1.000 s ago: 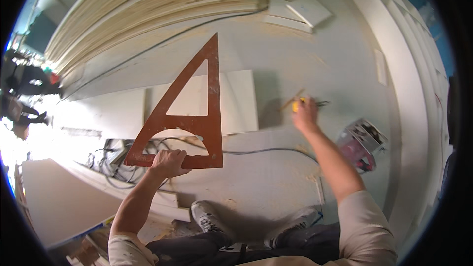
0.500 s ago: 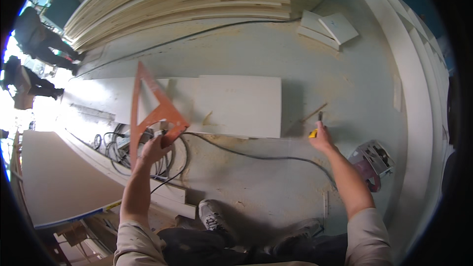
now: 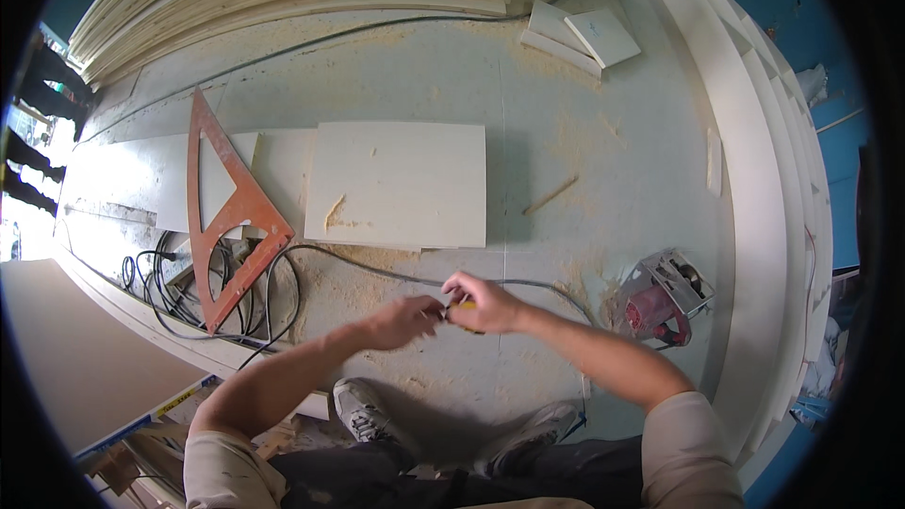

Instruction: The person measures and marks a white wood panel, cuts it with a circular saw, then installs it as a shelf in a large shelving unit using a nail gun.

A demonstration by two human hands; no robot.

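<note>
- Fingers: your left hand's (image 3: 403, 322) blur beside the yellow tool (image 3: 468, 307), pinching or not, I can't tell; your right hand (image 3: 492, 307) curls around it, probably steadying it near your body.
- Set square (image 3: 247, 208): flat, reddish-brown, cut-out, leaving your hands free.
- White board (image 3: 405, 184): smooth, rectangular, sawdust-flecked.
- Saw (image 3: 650, 309): red-bodied, metal-based, resting on the floor (image 3: 528, 368).

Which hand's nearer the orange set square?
Left. The left hand is to the right of the set square, apart from it; the right hand, holding a small yellow tool, is farther right.
</note>
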